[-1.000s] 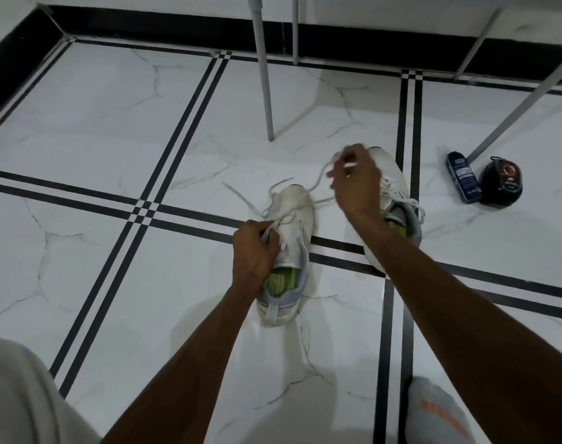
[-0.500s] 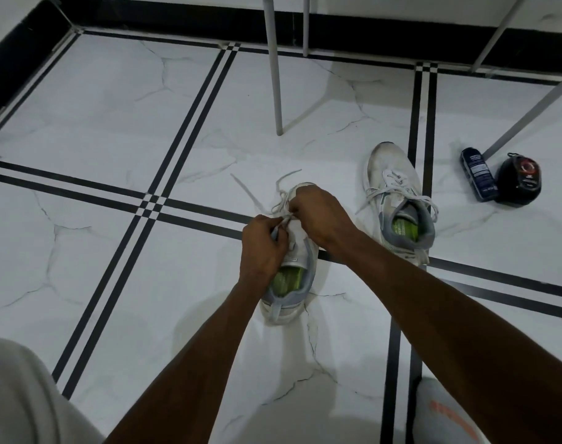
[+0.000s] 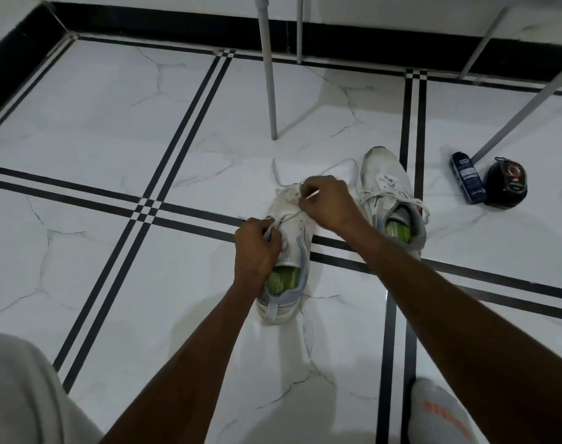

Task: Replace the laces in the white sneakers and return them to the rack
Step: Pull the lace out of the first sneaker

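Hands at work on a white sneaker on the marble floor: my left hand pinches its lace beside the tongue, my right hand pinches the lace tip just beyond. Second sneaker stands right of that grip.

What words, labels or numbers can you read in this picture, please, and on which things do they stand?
None can be read.
Blue can: white label print, too small.
Black round case: red and white emblem, blurred.
Right sneaker's green insole: lettering, blurred.
Grey sock: orange marks, blurred.
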Available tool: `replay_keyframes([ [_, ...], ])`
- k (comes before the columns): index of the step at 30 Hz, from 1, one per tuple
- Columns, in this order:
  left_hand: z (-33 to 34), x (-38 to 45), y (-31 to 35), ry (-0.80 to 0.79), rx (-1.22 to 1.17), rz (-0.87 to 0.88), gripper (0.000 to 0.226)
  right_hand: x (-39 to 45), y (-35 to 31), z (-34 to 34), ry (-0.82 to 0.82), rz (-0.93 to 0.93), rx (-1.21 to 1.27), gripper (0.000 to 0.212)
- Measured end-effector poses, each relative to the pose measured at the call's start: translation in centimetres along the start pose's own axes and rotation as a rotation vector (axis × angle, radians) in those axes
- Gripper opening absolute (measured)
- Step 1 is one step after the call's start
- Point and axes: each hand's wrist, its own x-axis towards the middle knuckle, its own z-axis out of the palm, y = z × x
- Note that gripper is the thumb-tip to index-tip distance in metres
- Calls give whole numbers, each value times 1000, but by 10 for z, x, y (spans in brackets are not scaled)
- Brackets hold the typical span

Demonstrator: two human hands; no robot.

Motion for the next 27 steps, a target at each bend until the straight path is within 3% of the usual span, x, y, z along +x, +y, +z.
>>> replay_keyframes([
  [3, 1, 0, 0, 7, -11, -10, 18, -11, -3, 17, -109, -69, -179, 8],
  [9, -1, 0, 1, 23, -18, 16, 18, -9, -12, 37, -169, -193, -546, 11],
  [14, 0, -1, -1, 0, 2, 24, 16, -6, -9, 37, -230, -328, -638, 19],
  [17, -2, -1, -1, -16, 18, 16, 16, -2, -4, 24, -157, -240, -389, 18],
  [20, -2, -1, 0, -11, 27, -35, 21, 18, 14, -23, 361, 134, 48, 13],
  [22, -3, -4, 0, -9, 25, -71, 28, 27, 27, -63, 629, 271, 210, 12],
  [24, -3, -5, 1, -11, 5, -76, 29, 27, 25, -78, 632, 285, 260, 12],
  [27, -1, -1, 5, -23, -2, -86, 31, 14, 13, -63, 373, 250, 301, 6],
])
